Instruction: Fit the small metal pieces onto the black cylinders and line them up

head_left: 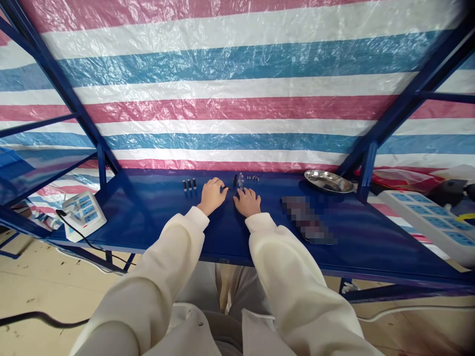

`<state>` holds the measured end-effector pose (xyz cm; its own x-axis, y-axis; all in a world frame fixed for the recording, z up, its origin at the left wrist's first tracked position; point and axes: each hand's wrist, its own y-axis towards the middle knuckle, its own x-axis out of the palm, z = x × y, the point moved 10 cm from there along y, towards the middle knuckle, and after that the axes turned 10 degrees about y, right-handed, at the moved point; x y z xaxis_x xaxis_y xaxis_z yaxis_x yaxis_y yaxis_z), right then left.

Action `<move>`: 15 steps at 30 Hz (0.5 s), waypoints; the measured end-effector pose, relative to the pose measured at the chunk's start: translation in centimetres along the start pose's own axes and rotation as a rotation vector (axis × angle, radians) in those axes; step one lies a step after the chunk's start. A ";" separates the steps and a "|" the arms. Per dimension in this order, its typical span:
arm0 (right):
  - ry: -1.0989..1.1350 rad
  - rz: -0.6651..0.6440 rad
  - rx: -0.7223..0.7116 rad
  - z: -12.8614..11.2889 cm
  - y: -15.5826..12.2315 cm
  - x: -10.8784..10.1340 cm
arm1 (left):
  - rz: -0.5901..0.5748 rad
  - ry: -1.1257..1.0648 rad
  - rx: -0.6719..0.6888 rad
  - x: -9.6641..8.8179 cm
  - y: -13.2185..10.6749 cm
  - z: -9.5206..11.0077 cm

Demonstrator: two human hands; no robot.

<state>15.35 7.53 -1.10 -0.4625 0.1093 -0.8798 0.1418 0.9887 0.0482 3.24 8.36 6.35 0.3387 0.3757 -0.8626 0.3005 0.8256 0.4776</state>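
My left hand [214, 194] rests over the blue table, fingers bent and thumb apart, with nothing visible in it. Left of it stand three small dark tubes [189, 185] with pale lower ends. My right hand [248, 201] lies low on the tabletop, fingers spread. Just beyond its fingertips are several small clear tubes [241, 178]; whether the fingers touch them I cannot tell. A short black cylinder [235, 180] stands beside the clear tubes, between my hands. Several tiny shiny metal pieces [253, 178] lie in a row to the right of them.
The blue table [148, 212] has a metal frame at both sides. A round steel dish [328, 182] sits at back right, with a blurred dark flat object [307, 220] nearer me. Power strips [84, 216] flank the table. A striped plastic sheet [237, 109] hangs behind.
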 end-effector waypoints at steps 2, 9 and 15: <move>0.003 -0.001 -0.003 -0.1 0.2 0.1 | 0.063 -0.110 -0.034 -0.8 -0.9 -0.9; 0.029 0.007 -0.005 0.3 0.4 0.5 | 0.192 -0.343 -0.149 -1.1 -2.5 -3.7; 0.047 0.016 -0.016 0.1 -0.1 0.2 | 0.180 -0.369 -0.175 -0.8 -2.6 -4.2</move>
<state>15.36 7.45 -1.33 -0.5010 0.1292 -0.8557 0.1355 0.9883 0.0699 -1.59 7.66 5.05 0.6769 0.3704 -0.6361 0.0634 0.8316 0.5518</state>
